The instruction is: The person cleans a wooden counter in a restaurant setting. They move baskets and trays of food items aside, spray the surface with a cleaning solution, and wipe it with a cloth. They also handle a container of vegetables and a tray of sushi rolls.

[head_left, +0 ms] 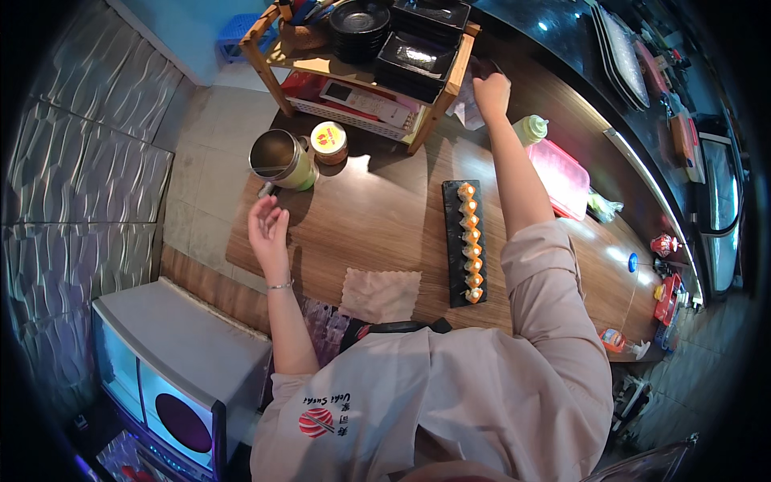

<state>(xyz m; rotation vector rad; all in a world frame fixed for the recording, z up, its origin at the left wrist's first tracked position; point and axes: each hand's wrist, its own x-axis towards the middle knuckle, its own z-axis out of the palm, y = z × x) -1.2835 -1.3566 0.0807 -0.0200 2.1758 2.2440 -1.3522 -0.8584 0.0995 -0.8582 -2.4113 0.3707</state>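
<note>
My left hand (268,229) is raised over the table's left edge with its fingers loosely curled and apart, holding nothing. Just beyond it stands a metal-rimmed tumbler (283,159), beside a lidded jar (329,143). My right hand (493,96) reaches far forward, right of the wooden rack, over a crumpled pale sheet or bag (467,111). Its fingertips are hidden, so I cannot tell if it grips that. Left of my right forearm lies a long black slate plate (456,247) bearing a row of orange-topped sushi roll pieces (471,235).
The wooden rack (421,129) carries stacked black dishes (359,27) and a white basket (343,114). A squeeze bottle (530,129) and a pink-lidded container (557,181) stand beyond my right arm. A cloth (382,295) lies near me; a pump bottle (613,340) is at right.
</note>
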